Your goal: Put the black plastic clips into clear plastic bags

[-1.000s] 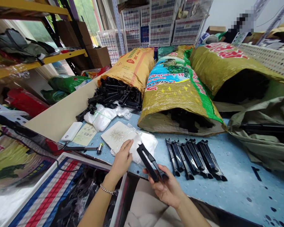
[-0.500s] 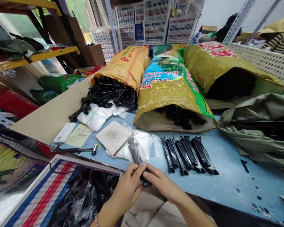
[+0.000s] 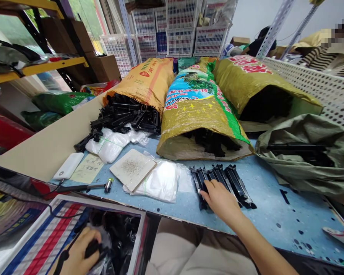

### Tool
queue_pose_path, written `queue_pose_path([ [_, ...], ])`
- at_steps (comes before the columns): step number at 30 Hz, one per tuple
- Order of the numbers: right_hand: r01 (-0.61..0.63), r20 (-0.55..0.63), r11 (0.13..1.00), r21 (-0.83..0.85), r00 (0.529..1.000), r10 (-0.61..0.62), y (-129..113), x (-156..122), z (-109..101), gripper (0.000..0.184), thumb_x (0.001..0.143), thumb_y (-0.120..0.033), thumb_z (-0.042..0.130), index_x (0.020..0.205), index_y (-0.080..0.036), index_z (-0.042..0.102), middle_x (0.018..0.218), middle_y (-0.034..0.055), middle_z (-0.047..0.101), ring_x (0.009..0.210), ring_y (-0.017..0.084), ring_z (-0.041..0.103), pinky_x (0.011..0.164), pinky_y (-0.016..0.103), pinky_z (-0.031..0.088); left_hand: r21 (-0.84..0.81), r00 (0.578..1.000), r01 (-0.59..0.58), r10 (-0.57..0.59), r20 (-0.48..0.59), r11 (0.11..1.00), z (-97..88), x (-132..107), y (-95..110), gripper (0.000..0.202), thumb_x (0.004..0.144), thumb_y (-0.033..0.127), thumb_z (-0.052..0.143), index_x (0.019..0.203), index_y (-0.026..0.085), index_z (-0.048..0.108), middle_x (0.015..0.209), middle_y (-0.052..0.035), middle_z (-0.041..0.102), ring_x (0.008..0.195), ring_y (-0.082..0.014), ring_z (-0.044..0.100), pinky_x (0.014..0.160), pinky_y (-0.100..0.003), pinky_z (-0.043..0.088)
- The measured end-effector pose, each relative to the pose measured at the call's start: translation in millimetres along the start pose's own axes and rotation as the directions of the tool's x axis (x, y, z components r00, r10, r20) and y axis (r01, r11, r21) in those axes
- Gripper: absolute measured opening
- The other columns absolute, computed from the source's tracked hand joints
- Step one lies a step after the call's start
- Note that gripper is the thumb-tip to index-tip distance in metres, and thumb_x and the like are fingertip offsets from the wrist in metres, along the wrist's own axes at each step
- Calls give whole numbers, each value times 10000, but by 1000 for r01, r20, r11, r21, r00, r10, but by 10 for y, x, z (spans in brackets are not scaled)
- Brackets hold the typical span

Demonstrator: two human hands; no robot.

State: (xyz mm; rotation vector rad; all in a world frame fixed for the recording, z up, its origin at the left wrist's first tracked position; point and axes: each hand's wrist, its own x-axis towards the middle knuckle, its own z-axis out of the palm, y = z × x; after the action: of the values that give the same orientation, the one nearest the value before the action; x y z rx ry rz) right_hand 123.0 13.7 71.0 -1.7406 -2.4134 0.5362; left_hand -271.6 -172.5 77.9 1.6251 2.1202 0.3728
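Side by side in a short row on the bench [image 3: 275,214], slim black parts [image 3: 239,187]. Over the left end of that row, the right grip [image 3: 222,202], thumb and fingertips at the parts there; cannot tell whether clasped or only touching. Well apart, down in the crate [image 3: 143,225] with the striped lining, the left grip [image 3: 84,246], curled around a dark piece in clear plastic; cannot tell whether clenched or loosening. Around it, more black, plastic-wrapped pieces [image 3: 126,229]. Just left of the row, a stack of clear bags [image 3: 163,181], partly under a pale square slab [image 3: 134,168] strewn with grit. Farther left, a metal-headed tool [image 3: 108,186], a handwritten note [image 3: 87,168] and a white device [image 3: 68,166]. Behind these, a white plastic bundle [image 3: 110,145], then an orange sack [image 3: 143,80] with black parts spilling from its mouth. Behind the row, a printed sack [image 3: 200,118], open toward the bench edge. To its right, a grey-green sack [image 3: 301,179], more black parts inside. Farthest back, stacked white baskets [image 3: 180,42].
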Motion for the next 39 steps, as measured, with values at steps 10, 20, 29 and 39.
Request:
queue_pose_path([
  [10, -82, 48, 987, -136, 995, 89, 60, 170, 126, 298, 859, -223, 484, 1136, -136, 551, 979, 140, 653, 816, 250, 652, 675, 323, 448, -282, 935, -354, 347, -77, 892, 924, 1021, 1509, 205, 839, 179, 465, 987, 195, 606, 963, -67, 608, 864, -184, 609, 821, -324, 493],
  [20, -233, 210, 352, 907, 972, 104, 621, -203, -55, 497, 727, -390, 689, 1179, -195, 623, 955, 62, 679, 833, 206, 610, 716, 312, 480, -521, 967, -252, 227, -112, 815, 1589, 1635, 2189, 136, 756, 165, 584, 646, 184, 507, 758, -43, 573, 857, -229, 563, 842, -392, 426],
  [29, -351, 350, -176, 919, 936, -39, 5, -155, 190, 476, 602, -151, 784, 1063, -225, 694, 884, 18, 682, 805, 157, 602, 744, 280, 461, -882, 994, -86, 93, -48, 464, 1449, 1547, 1921, 370, 636, 427, 702, 725, 205, 421, 617, 60, 514, 538, -87, 490, 539, -202, 396],
  [39, -367, 365, -244, 898, 929, -57, -97, 62, 337, 458, 621, -174, 760, 1073, -177, 684, 848, 23, 671, 704, 120, 573, 692, 251, 457, -892, 989, -149, 82, -126, 426, 1263, 1446, 1751, 52, 698, 185, 595, 702, 187, 543, 751, 9, 555, 711, -124, 536, 713, -258, 446],
])
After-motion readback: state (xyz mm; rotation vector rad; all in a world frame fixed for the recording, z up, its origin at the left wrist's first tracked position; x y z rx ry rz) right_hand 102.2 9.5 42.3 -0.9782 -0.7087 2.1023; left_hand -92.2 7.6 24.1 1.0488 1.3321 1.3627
